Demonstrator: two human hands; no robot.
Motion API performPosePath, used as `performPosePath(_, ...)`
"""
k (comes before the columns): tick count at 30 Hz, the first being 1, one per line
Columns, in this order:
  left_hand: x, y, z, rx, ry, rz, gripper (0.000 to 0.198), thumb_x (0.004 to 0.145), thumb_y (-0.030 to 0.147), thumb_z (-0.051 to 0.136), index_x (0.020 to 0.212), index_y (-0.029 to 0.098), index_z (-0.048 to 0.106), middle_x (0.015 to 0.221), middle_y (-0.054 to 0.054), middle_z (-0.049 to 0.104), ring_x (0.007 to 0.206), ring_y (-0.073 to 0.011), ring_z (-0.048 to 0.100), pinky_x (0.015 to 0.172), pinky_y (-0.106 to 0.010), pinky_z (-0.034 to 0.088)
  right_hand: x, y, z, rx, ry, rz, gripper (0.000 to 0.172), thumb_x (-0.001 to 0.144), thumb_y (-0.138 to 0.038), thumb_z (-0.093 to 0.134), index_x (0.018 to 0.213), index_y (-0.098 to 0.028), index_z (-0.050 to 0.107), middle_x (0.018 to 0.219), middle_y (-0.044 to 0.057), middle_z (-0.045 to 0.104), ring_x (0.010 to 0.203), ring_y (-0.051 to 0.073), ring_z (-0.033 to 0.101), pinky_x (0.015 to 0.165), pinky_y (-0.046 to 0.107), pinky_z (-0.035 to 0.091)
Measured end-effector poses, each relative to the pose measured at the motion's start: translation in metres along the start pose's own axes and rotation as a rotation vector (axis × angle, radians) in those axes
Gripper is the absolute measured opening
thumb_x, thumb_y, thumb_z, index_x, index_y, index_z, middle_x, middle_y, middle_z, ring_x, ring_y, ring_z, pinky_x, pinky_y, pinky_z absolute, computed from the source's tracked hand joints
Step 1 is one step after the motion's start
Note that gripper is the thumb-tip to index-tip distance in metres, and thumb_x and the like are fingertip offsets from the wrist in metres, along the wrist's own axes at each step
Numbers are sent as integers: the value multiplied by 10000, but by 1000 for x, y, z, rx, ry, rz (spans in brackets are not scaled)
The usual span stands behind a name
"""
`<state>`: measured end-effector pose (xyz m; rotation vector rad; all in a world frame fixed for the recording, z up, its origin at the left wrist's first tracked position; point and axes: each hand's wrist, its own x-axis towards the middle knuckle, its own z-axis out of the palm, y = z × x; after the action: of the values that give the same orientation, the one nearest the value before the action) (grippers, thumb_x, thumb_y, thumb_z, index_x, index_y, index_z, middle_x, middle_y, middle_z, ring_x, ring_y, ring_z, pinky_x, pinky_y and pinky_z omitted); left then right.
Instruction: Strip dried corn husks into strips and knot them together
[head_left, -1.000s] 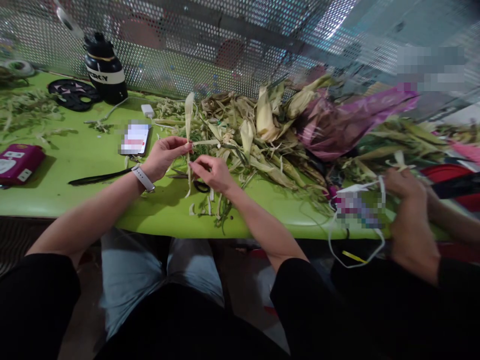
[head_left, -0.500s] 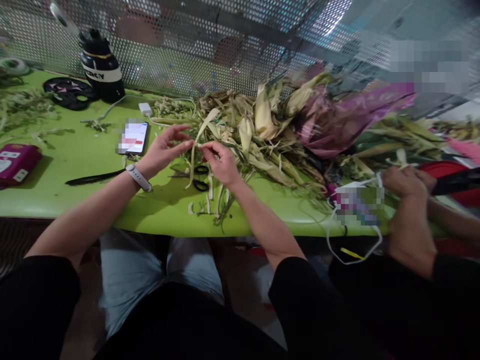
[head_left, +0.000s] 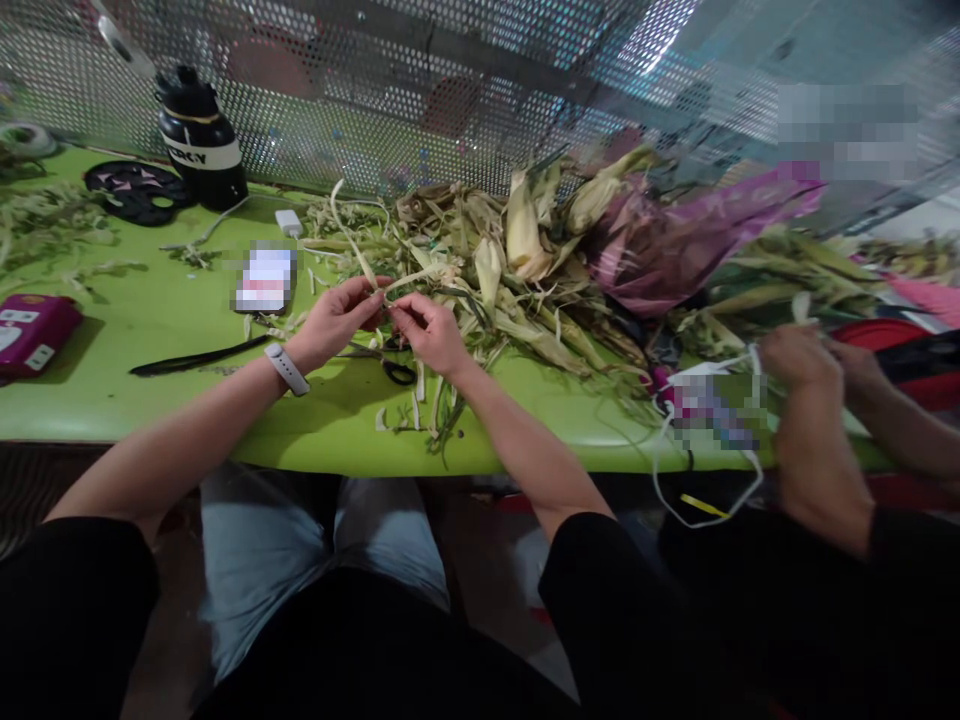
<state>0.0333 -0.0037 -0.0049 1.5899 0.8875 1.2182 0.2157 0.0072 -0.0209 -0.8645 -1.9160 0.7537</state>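
Hands meet just above the green table (head_left: pixel 150 325): the left hand (head_left: pixel 337 318) and the right hand (head_left: pixel 429 332) each pinch one thin corn husk strip (head_left: pixel 358 258), which curls up and away from the fingers. Black-handled scissors (head_left: pixel 397 372) lie right beneath them. Behind sits a heap of husks (head_left: pixel 517 270); a phone (head_left: pixel 264 280) lies to the left. Another person's hand (head_left: pixel 799 360) works at the far right.
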Motion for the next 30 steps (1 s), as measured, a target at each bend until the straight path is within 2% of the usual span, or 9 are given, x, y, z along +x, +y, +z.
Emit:
performPosePath(5, 2, -2, -4, 72, 15, 52, 212, 824, 315, 726, 960, 159, 679, 641, 21, 543, 598, -95, 491, 576, -233, 403, -1, -1, -1, -18, -15, 18, 385, 907, -575, 531, 896, -196, 603, 654, -19, 590, 549, 108, 520, 561, 261, 425)
performPosePath(10, 7, -8, -8, 92, -10, 83, 252, 842, 384, 694, 892, 138, 674, 731, -22, 630, 644, -96, 521, 604, -226, 416, 0, -8, -2, -32, -109, 16, 376, 915, -560, 528, 848, -194, 580, 663, -20, 590, 531, 97, 510, 559, 255, 415)
performPosePath(14, 10, -11, -13, 144, -29, 103, 271, 854, 411, 665, 891, 142, 676, 698, -18, 615, 611, -95, 503, 564, -221, 389, -1, -11, -4, -125, -117, -26, 339, 941, -502, 496, 846, -190, 587, 654, -11, 590, 536, 109, 509, 567, 266, 425)
performPosePath(16, 9, -7, -16, 214, -77, 90, 275, 864, 413, 646, 873, 141, 683, 646, -4, 577, 562, -88, 459, 523, -221, 352, -3, -13, -6, -282, -40, -109, 297, 940, -445, 492, 857, -185, 609, 711, 18, 615, 608, 136, 537, 631, 297, 455)
performPosePath(19, 5, 1, -16, 348, -199, 64, 293, 860, 419, 639, 863, 132, 698, 599, 9, 541, 509, -80, 398, 486, -227, 301, -5, -16, -12, -510, 186, -240, 266, 927, -400, 498, 916, -185, 654, 892, 84, 648, 876, 220, 598, 843, 401, 477)
performPosePath(21, 2, 5, -13, 431, -278, 62, 305, 868, 422, 620, 869, 129, 705, 572, 19, 522, 488, -76, 371, 479, -228, 284, -4, -18, -13, -557, 281, -248, 291, 935, -423, 498, 958, -196, 678, 1005, 105, 648, 1037, 258, 586, 959, 458, 445)
performPosePath(24, -1, 6, -6, 491, -353, 107, 299, 876, 400, 593, 813, 125, 691, 586, 11, 552, 507, -80, 408, 506, -223, 317, 1, -17, -9, -422, 193, -215, 347, 928, -503, 529, 967, -205, 704, 1086, 97, 662, 1108, 252, 589, 1023, 463, 431)
performPosePath(27, -1, 6, -1, 465, -362, 147, 271, 858, 376, 613, 761, 129, 674, 626, -1, 594, 543, -88, 462, 546, -224, 359, 5, -13, -1, -120, 61, -133, 383, 903, -559, 556, 939, -214, 719, 1029, 66, 698, 1056, 208, 629, 996, 410, 479)
performPosePath(30, -1, 12, -1, 386, -362, 87, 271, 850, 384, 638, 731, 142, 671, 573, 20, 540, 498, -77, 413, 515, -228, 326, 6, -9, 4, 99, 86, 31, 395, 886, -585, 558, 904, -224, 718, 908, 39, 705, 960, 179, 655, 888, 357, 537)
